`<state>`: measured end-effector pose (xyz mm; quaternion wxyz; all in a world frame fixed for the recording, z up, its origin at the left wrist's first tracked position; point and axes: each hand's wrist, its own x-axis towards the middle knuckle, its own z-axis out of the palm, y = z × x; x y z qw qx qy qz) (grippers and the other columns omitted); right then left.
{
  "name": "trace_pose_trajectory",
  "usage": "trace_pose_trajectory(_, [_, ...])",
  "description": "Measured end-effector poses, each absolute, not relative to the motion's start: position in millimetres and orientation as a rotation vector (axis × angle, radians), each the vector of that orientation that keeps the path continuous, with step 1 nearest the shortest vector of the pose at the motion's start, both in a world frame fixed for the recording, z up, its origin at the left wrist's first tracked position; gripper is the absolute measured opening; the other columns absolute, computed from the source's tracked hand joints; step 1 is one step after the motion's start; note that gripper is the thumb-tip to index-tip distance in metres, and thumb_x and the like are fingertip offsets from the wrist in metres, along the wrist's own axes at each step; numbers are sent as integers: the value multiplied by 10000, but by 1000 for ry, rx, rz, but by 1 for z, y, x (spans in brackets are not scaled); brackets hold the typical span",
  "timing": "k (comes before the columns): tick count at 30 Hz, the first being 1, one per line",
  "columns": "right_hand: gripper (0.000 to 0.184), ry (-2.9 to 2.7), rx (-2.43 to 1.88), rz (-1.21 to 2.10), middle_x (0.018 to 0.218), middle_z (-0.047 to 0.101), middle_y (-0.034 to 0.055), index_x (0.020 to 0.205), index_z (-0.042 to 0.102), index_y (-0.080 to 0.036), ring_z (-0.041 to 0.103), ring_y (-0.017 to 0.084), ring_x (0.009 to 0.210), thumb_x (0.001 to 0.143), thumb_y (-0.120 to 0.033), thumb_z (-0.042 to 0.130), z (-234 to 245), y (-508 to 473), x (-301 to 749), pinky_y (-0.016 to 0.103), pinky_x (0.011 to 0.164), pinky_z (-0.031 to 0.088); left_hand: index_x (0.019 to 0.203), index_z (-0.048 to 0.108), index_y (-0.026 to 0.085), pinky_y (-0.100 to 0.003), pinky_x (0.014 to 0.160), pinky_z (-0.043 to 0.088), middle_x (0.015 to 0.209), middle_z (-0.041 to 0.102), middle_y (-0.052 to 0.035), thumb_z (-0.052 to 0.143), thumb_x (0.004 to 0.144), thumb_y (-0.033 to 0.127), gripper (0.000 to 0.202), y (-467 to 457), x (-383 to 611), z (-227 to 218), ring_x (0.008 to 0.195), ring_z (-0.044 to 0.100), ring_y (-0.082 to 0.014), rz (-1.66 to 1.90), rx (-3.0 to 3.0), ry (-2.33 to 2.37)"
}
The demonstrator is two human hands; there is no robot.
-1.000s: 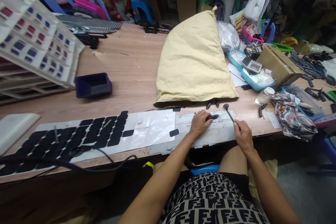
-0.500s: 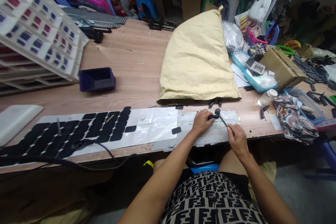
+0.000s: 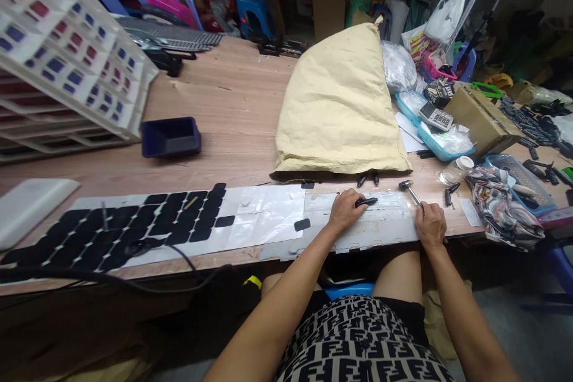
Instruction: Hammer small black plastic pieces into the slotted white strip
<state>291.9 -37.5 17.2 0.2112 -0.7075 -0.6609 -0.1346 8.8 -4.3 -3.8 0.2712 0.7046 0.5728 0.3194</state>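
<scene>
My left hand [image 3: 344,210] is closed on a slim black rod-shaped piece [image 3: 367,202], whose exact kind I cannot make out. It holds the piece low over a pale, tape-covered board [image 3: 320,228] at the table's front edge. To the right, my right hand [image 3: 431,225] grips the handle of a small hammer [image 3: 406,185]. The hammer's head points away from me and stands apart from the black piece. Two similar black pieces [image 3: 362,180] lie by the bottom edge of a large cream sack [image 3: 340,107].
On the left lies a white sheet with rows of black patches [image 3: 170,215], crossed by a black cable [image 3: 183,256]. A dark purple bin [image 3: 171,138] and a white crate [image 3: 76,65] stand behind. A jar [image 3: 455,171], patterned cloth [image 3: 501,203] and blue baskets [image 3: 521,179] sit at right.
The hammer has moved right, off the black piece, along with my right hand. My left hand keeps its hold on the piece. The view has shifted slightly.
</scene>
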Motion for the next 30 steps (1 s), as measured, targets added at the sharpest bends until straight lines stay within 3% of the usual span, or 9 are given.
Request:
trace_pose_trajectory(6, [251,-1767,-2047,-476,964,627,94,1062,730,-187,484,221,873,942,-286,534,6,-36,297,331,742,345,978,714,221,-364,879,488,939,644,-40,694,866,260,120,-15,6,-1,939,605,-217,976,1919,1430])
trace_pose_trajectory(9, [242,-1759,-2057,-468,967,618,94,1053,730,-192,475,220,868,938,-286,539,6,-37,295,335,736,341,1075,693,230,-348,891,529,1016,647,-68,613,935,306,179,-61,1,0,979,619,-207,1037,1972,1201])
trace_pose_trajectory(13, [253,-1755,-2052,-458,962,609,103,1053,728,-189,464,227,862,939,-283,523,8,-37,294,347,740,342,1179,689,269,-307,858,576,1067,679,-88,522,992,351,264,-142,-8,-19,971,671,-189,835,2063,947])
trace_pose_trajectory(16, [252,-1749,-2048,-437,962,603,107,1056,722,-187,461,233,871,932,-279,523,8,-37,293,355,748,349,1176,700,286,-290,830,594,1063,699,-79,489,1000,353,283,-175,-11,-50,936,704,-182,741,1991,1089])
trace_pose_trajectory(20, [249,-1746,-2053,-435,965,602,105,1052,721,-187,461,232,868,931,-286,528,9,-38,292,350,745,346,1194,705,263,-362,869,595,982,743,-80,565,947,299,286,-176,-12,-78,922,732,-239,486,1829,1460])
trace_pose_trajectory(24, [251,-1756,-2076,-447,966,608,102,1063,726,-189,460,230,866,940,-289,531,9,-39,291,344,736,333,1203,703,274,-323,813,584,952,741,-55,634,897,257,314,-170,-7,-55,877,725,-222,436,1877,1303])
trace_pose_trajectory(27, [253,-1751,-2085,-438,974,604,104,1079,722,-185,456,231,874,940,-283,535,8,-39,292,345,739,328,1123,716,252,-283,796,557,955,719,-47,599,936,284,223,-150,3,-19,851,692,-178,689,1968,1098])
trace_pose_trajectory(30, [253,-1742,-2080,-425,988,599,107,1084,717,-182,454,232,882,942,-283,535,5,-38,292,347,744,328,1031,714,209,-297,776,534,855,683,-44,574,949,287,179,-96,13,7,775,647,-170,930,1928,1337])
